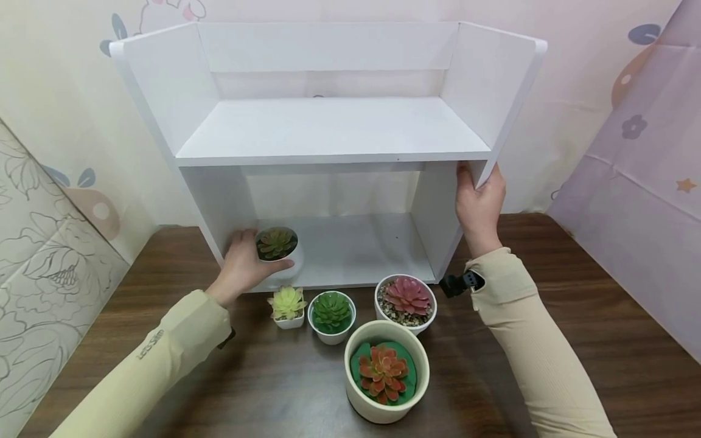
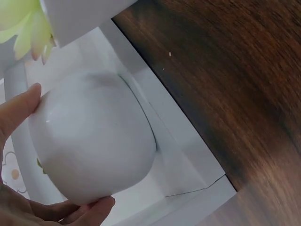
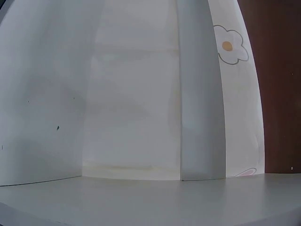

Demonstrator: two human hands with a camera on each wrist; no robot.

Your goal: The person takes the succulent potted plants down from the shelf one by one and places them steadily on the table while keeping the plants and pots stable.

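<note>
Curling my left hand (image 1: 241, 267) around a small round white ceramic pot with a green succulent (image 1: 278, 248), I hold it on the bottom board of the white two-tier wooden shelf (image 1: 328, 131), at its left front corner. My right hand (image 1: 480, 204) grips the front edge of the shelf's right side panel, fingers wrapped round it. Four more potted succulents sit on the dark brown wooden counter (image 1: 575, 316) just before the shelf.
</note>
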